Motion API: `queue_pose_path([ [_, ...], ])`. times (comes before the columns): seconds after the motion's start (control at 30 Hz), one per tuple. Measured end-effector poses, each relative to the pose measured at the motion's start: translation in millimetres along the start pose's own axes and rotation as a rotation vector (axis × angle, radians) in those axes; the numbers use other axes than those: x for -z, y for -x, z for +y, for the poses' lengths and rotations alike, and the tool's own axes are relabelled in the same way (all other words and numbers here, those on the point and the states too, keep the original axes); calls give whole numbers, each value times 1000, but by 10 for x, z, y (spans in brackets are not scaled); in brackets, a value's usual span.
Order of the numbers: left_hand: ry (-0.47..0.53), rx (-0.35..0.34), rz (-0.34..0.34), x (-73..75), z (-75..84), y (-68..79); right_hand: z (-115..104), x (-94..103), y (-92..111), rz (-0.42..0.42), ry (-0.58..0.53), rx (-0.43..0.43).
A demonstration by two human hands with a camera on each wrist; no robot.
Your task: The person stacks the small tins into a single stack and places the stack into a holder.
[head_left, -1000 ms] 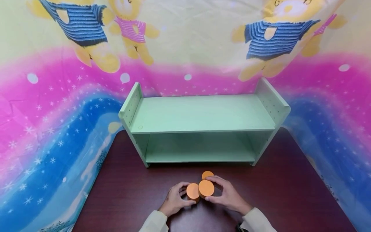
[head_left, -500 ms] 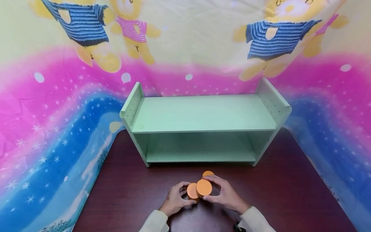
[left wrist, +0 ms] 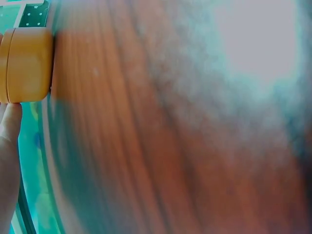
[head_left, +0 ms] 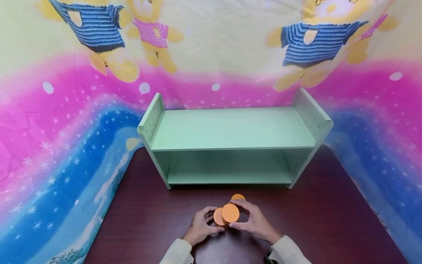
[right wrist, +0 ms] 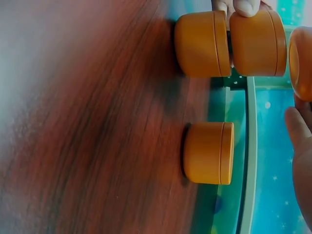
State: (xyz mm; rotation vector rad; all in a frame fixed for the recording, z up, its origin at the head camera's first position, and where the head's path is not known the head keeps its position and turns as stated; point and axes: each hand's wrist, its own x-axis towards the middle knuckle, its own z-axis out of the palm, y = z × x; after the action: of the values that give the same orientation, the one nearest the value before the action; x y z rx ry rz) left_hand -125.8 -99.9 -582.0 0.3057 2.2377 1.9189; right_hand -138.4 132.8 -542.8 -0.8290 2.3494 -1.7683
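Small round orange jars with lids are at the front middle of the table. My left hand [head_left: 199, 226] grips the upper jar [right wrist: 257, 44] of a stack of two, between thumb and fingers; the lower jar [right wrist: 201, 45] stands on the table. My right hand [head_left: 255, 222] holds a further jar [head_left: 230, 213] by its sides, raised above the stack and overlapping it in the head view. The right wrist view shows this raised jar only partly, at its edge. Another upright jar [right wrist: 208, 153] stands on the table, behind my right fingers in the head view.
A pale green two-tier shelf [head_left: 230, 128] stands on the dark red-brown table [head_left: 148, 220] behind the jars. Its side panels rise above the top board. A printed cloth [head_left: 214, 55] with bears and snowflakes hangs around the back and sides.
My right hand has moved slightly left with its jar, which now covers more of the stack in the head view. My left hand keeps its grip on the stack.
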Motion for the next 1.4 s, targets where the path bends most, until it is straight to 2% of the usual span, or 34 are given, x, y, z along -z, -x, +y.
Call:
queue_pose_path([
  [0.3, 50, 7, 0, -3, -42, -5, 23, -52, 0, 41, -65, 8],
  [0.57, 70, 0, 6, -5, -65, -3, 49, -94, -2, 67, -71, 40],
  [1.0, 66, -5, 11, -1, -68, 6, -15, -164, -16, 88, -68, -43],
  [1.4, 55, -19, 8, 9, -72, 9, 30, -230, -55, 97, -83, -32],
])
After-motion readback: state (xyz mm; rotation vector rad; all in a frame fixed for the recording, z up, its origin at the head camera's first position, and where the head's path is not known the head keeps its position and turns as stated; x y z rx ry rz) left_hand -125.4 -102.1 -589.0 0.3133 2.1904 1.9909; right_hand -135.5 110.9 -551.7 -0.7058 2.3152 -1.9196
